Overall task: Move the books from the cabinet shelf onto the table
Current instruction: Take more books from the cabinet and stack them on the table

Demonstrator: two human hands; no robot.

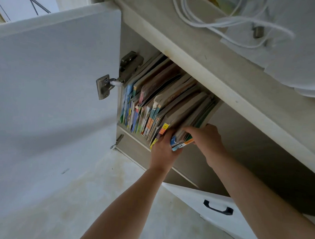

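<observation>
Several thin, colourful books stand upright in a row on the cabinet shelf, filling its left part. The rightmost bunch of books sits between both hands at the shelf's front edge. My left hand grips that bunch from below and from the left, fingers around the spines. My right hand presses on its right side, fingers tucked behind the outer cover. To the right of the bunch, the shelf is dark and looks bare.
The white cabinet door stands swung open on the left, with metal hinges. The table top juts out above the shelf, carrying white cables and white cloth. A white drawer front with a black handle sits lower right. Pale floor lies below.
</observation>
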